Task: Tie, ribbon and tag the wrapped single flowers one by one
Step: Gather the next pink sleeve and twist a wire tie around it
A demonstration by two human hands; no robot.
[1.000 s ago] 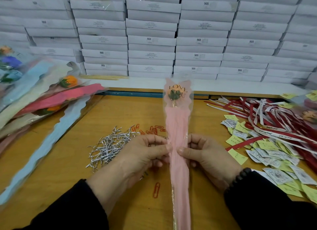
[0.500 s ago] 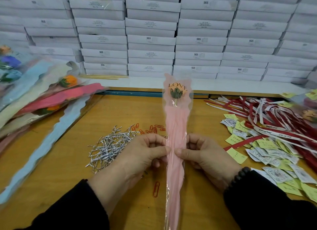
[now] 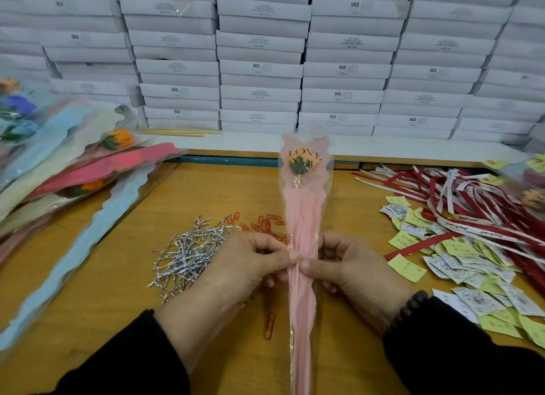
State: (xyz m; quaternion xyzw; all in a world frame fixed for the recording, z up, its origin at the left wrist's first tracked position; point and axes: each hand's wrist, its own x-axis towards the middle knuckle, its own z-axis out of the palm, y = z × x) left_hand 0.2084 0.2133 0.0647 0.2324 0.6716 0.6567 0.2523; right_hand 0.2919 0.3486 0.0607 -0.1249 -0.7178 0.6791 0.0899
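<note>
The left hand [image 3: 236, 265] and right hand [image 3: 351, 265] each pinch the pink paper-and-cellophane wrapped single flower [image 3: 303, 217] mid-sleeve, thumbs meeting, holding it upright above the orange wooden surface [image 3: 124, 282]. Beyond lie silver twist ties [image 3: 188, 253], then stacked white boxes [image 3: 259, 67].

Left hand [image 3: 236, 270] and right hand [image 3: 351, 270] are held close together over the table, thumbs almost meeting, fingers curled and pinching the wrapped flower [image 3: 303, 217]; both forearms wear dark sleeves; a beaded bracelet circles the right wrist.
</note>
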